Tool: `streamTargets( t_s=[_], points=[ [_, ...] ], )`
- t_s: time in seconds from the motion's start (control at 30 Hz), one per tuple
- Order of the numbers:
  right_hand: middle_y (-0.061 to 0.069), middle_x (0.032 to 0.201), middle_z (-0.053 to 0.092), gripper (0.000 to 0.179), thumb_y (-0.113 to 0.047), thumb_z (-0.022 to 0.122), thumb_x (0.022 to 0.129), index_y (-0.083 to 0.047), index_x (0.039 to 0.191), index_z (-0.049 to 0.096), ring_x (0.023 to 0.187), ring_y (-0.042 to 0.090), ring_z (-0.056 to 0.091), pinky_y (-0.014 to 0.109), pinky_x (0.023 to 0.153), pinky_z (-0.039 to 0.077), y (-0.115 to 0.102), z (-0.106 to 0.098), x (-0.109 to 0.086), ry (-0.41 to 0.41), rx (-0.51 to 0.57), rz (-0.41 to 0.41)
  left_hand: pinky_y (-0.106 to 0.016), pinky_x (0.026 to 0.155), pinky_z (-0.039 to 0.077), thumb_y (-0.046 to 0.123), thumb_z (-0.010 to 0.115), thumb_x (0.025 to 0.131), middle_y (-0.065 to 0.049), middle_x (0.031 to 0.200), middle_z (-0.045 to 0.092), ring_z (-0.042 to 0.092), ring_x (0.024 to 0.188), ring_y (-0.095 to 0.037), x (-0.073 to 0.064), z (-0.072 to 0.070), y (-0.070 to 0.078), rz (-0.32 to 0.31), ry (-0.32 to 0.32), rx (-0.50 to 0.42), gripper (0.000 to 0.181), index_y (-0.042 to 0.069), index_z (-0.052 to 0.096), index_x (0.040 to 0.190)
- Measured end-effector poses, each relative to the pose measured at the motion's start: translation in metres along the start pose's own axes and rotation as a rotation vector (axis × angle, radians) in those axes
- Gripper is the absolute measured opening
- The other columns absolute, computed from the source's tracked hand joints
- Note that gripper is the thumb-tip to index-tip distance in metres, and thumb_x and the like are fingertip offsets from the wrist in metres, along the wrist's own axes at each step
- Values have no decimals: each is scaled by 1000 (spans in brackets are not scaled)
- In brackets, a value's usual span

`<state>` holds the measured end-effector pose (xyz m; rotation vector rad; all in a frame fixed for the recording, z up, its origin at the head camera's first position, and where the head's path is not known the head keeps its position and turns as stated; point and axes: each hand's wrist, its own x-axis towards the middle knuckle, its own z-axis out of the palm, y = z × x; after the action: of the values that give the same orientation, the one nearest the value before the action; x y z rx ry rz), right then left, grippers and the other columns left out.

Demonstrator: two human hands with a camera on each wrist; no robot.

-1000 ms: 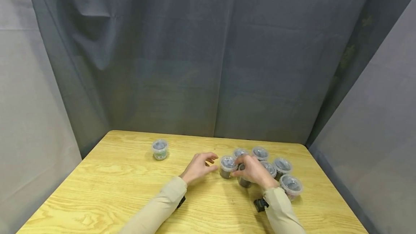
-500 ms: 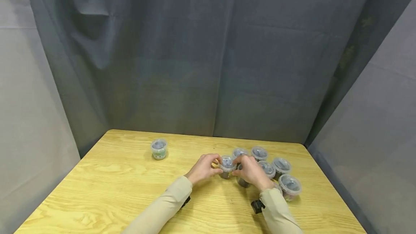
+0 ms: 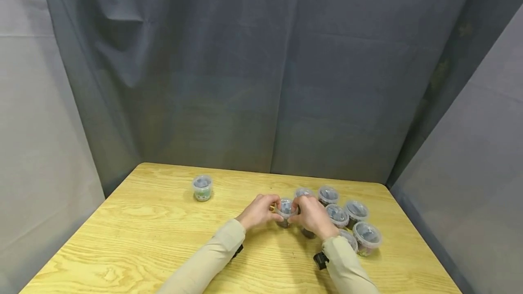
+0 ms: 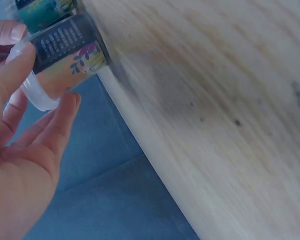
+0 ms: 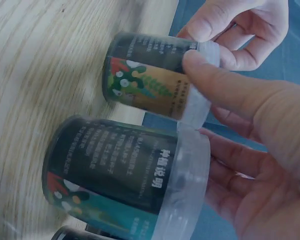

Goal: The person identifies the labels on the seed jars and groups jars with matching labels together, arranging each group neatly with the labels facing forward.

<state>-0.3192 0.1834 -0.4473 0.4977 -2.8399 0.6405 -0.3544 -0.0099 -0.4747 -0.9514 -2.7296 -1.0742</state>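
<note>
Between both hands stands a small plastic cup [image 3: 286, 208] with a clear lid and a dark and orange label [image 5: 150, 90]. My left hand [image 3: 259, 211] holds the lid's rim from the left, thumb and fingers curved around it. From the other side my right hand [image 3: 313, 214] pinches the same rim, its thumb on the lid's edge in the right wrist view. A second cup [image 5: 115, 175] with a teal label stands right beside it, below the right hand. In the left wrist view, the orange-labelled cup [image 4: 72, 57] has its base at the wooden tabletop.
Several more lidded cups [image 3: 357, 211] cluster on the right of the wooden table [image 3: 155, 239]. One lone cup [image 3: 202, 188] with a greenish label stands at the back left. A grey curtain [image 3: 212, 80] hangs behind the table's far edge.
My left hand has moved right, from beside the cup to gripping its lid. My right hand has stayed at the rim and shifted slightly left. The other cups stand where they were.
</note>
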Motion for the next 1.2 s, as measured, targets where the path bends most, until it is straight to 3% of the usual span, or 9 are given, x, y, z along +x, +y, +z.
streamTargets(
  t_s=[0.13, 0.37, 0.57, 0.63, 0.77, 0.9, 0.97, 1.2],
  points=[
    [-6, 72, 58, 22, -18, 86, 74, -18, 75, 64, 56, 8, 47, 24, 50, 40, -3, 0, 2, 17, 13, -9, -27, 86, 56, 22, 83, 78, 5, 100, 70, 68, 101, -14, -2, -5, -4, -1, 11, -89, 26, 16, 58, 85],
    [-6, 70, 57, 21, -18, 83, 79, -16, 79, 62, 56, 7, 45, 21, 48, 37, -10, -2, 7, 73, 87, -96, -39, 94, 56, 18, 80, 82, -1, 108, 69, 67, 108, -23, -7, -21, -5, -23, 51, -219, 21, 14, 60, 89],
    [-7, 72, 62, 21, -22, 81, 81, -19, 83, 60, 66, 11, 57, 25, 63, 44, -12, 4, 7, 94, 90, -144, -39, 96, 55, 16, 78, 84, -5, 117, 66, 65, 112, -26, -12, -24, -9, -26, 74, -271, 20, 13, 59, 91],
    [-5, 71, 62, 19, -22, 79, 83, -19, 84, 60, 62, 12, 55, 26, 58, 45, -12, 5, 6, 86, 120, -144, -38, 94, 56, 17, 78, 85, -6, 118, 65, 64, 113, -26, -14, -25, -10, -29, 81, -301, 20, 14, 60, 94],
    [-2, 74, 64, 16, -21, 77, 86, -20, 84, 60, 63, 15, 57, 32, 63, 53, -14, 6, 5, 98, 203, -132, -37, 92, 57, 19, 77, 85, -5, 121, 65, 63, 115, -27, -18, -30, -9, -30, 109, -352, 23, 15, 63, 103],
    [-2, 89, 70, 17, -22, 78, 84, -20, 83, 61, 95, 24, 70, 45, 86, 58, -16, 8, 4, 145, 268, -110, -39, 92, 57, 20, 77, 85, -7, 124, 64, 62, 116, -30, -19, -32, -10, -21, 119, -364, 31, 14, 63, 112],
    [-2, 93, 70, 18, -22, 79, 83, -20, 84, 61, 101, 27, 70, 45, 88, 58, -16, 10, 4, 156, 294, -93, -38, 92, 57, 19, 77, 85, -7, 126, 64, 63, 116, -30, -20, -32, -12, -19, 118, -362, 34, 13, 63, 116],
    [-2, 90, 69, 18, -22, 80, 82, -19, 84, 62, 100, 24, 71, 40, 87, 59, -17, 11, 2, 177, 375, -48, -39, 92, 56, 12, 76, 86, -11, 126, 65, 64, 113, -28, -21, -34, -14, -5, 128, -384, 49, 18, 58, 131]
  ],
)
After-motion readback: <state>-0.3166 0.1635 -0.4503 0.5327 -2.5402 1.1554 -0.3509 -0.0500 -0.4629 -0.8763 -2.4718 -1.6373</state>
